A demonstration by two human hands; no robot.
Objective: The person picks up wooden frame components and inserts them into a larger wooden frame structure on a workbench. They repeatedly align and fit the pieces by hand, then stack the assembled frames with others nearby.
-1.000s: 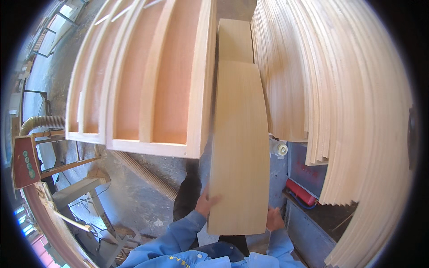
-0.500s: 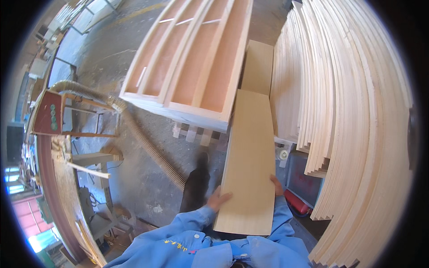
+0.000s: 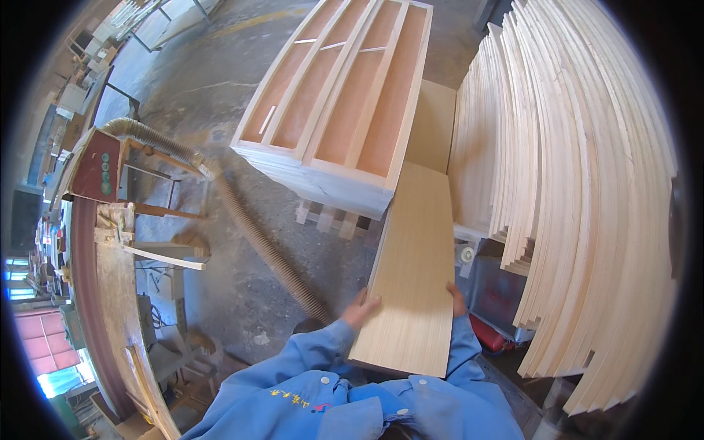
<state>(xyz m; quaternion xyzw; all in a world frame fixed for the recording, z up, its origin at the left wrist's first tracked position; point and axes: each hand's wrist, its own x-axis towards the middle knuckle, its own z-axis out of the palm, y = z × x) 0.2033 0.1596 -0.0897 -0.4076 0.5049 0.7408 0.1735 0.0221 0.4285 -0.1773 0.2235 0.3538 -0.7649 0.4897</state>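
A long, pale wooden panel [image 3: 412, 268] stretches away from my body, held by its two long edges. My left hand [image 3: 361, 309] grips the left edge, its thumb lying on the top face. On the opposite edge is my right hand [image 3: 457, 299], mostly hidden behind the panel, with only part of its fingers and thumb showing. The panel's far end lies close beside a stack of framed panels [image 3: 330, 176]. Just beyond that end, another flat pale board [image 3: 431, 128] is visible.
Tall rows of upright boards [image 3: 572, 183] fill the right side. A ribbed hose [image 3: 257, 246] runs across the floor at left, near a machine with a red control box [image 3: 99, 167] and a long bed. A red cylinder [image 3: 485, 334] lies low at right.
The surroundings have shifted in view as my head and body moved, with the framed stack now further right. The leg seen on the floor earlier is mostly hidden. Both hands keep hold of the panel.
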